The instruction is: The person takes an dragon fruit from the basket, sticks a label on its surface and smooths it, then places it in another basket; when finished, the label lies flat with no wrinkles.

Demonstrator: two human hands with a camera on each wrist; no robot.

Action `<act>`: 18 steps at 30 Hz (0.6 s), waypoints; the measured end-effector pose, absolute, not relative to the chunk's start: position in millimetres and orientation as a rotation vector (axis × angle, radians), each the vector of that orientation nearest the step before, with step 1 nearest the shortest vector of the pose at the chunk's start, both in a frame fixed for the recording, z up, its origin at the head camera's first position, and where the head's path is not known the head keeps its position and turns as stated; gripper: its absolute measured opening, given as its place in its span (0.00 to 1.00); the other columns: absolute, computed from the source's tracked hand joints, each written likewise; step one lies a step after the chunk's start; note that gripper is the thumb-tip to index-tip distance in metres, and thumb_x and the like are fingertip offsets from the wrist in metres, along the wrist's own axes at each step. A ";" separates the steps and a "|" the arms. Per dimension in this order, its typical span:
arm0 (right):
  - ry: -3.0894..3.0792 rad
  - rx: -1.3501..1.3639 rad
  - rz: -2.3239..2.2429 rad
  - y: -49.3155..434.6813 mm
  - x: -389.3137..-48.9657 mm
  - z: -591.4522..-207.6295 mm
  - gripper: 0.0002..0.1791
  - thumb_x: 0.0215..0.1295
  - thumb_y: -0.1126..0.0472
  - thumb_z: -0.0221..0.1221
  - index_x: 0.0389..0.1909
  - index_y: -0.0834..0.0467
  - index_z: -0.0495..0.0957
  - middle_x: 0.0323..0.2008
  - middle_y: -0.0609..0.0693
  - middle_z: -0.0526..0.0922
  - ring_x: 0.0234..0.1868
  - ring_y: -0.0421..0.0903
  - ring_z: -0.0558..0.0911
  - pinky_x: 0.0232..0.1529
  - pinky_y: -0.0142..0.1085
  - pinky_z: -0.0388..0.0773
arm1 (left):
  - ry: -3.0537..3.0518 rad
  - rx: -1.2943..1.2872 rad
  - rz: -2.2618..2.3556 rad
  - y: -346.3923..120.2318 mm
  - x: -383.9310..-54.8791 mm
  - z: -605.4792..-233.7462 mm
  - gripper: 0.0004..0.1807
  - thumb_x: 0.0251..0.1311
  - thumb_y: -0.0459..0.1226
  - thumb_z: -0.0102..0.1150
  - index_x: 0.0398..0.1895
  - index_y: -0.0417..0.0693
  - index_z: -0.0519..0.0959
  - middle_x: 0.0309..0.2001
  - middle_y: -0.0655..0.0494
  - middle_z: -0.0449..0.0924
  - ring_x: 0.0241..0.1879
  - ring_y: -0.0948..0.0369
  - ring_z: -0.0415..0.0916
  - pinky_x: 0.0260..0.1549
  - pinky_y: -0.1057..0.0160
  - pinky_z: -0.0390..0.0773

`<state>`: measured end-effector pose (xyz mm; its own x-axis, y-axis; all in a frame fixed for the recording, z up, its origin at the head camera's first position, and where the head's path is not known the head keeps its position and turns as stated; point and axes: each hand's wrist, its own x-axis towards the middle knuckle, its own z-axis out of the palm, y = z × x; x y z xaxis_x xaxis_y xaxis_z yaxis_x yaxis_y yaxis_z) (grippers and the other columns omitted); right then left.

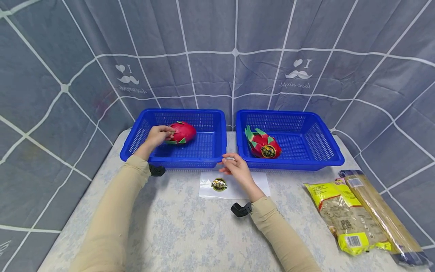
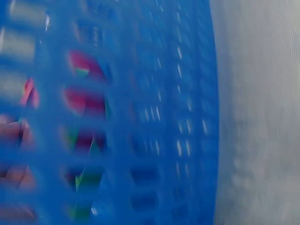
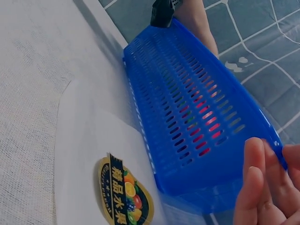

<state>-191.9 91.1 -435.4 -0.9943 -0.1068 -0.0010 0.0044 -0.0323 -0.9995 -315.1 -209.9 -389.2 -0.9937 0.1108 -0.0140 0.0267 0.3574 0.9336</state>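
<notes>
In the left blue plastic basket lies a red dragon fruit with green-tipped scales. My left hand reaches over the basket's front rim, its thumb and fingers pinching the fruit's left end. Through the basket's slots, the blurred left wrist view shows pink and green bits of fruit and part of the fingers. My right hand pinches the front right corner of the same basket, thumb and fingers either side of the rim. Below it lies a white sheet bearing a black-and-gold label sticker.
To the right stands a second blue basket, holding a dragon fruit with a similar label. A yellow-and-clear food bag and a long pack of noodle-like sticks lie at the table's right. A grey checked curtain hangs behind.
</notes>
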 end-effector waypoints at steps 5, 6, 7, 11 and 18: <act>2.169 -0.178 -2.117 97.3 -185.0 -426.0 0.15 0.69 0.63 0.53 0.53 0.64 0.70 0.45 0.66 0.80 0.31 0.42 0.83 0.41 0.45 0.79 | 2.352 0.172 1.963 -196.1 -304.6 -374.0 0.16 0.64 0.23 0.44 0.53 0.20 0.70 0.33 0.51 0.81 0.28 0.70 0.79 0.35 0.71 0.79; 2.204 -0.202 -2.094 99.7 -182.7 -423.2 0.15 0.69 0.63 0.52 0.53 0.65 0.71 0.45 0.66 0.80 0.32 0.43 0.83 0.42 0.48 0.78 | 2.323 0.199 1.999 -192.4 -301.3 -369.7 0.16 0.64 0.23 0.44 0.53 0.19 0.69 0.31 0.53 0.81 0.28 0.69 0.79 0.34 0.72 0.79; 2.244 -0.221 -2.074 102.5 -180.2 -420.2 0.14 0.68 0.64 0.52 0.52 0.65 0.71 0.44 0.66 0.81 0.32 0.43 0.83 0.42 0.49 0.78 | 2.301 0.223 2.029 -188.5 -297.0 -364.9 0.16 0.65 0.23 0.45 0.53 0.20 0.69 0.30 0.56 0.81 0.28 0.69 0.79 0.34 0.72 0.79; 2.374 -0.272 -2.075 115.8 -170.3 -405.6 0.13 0.66 0.66 0.54 0.49 0.68 0.73 0.39 0.66 0.81 0.31 0.44 0.83 0.38 0.44 0.79 | 2.206 0.349 2.162 -168.7 -269.6 -342.1 0.16 0.65 0.24 0.46 0.53 0.19 0.69 0.28 0.59 0.81 0.29 0.67 0.80 0.36 0.71 0.79; 2.303 -0.505 -2.249 138.6 -152.5 -386.7 0.30 0.63 0.68 0.59 0.65 0.62 0.61 0.57 0.63 0.72 0.46 0.43 0.80 0.43 0.36 0.79 | 2.004 0.534 2.261 -129.6 -199.2 -314.2 0.15 0.64 0.24 0.48 0.51 0.20 0.71 0.30 0.56 0.82 0.32 0.64 0.80 0.39 0.66 0.79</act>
<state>-152.5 138.6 -386.7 -0.9453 -0.1380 0.2955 -0.2987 0.0024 -0.9543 -199.2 -129.6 -314.2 -0.9368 0.2809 0.2085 0.1733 -0.1451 0.9741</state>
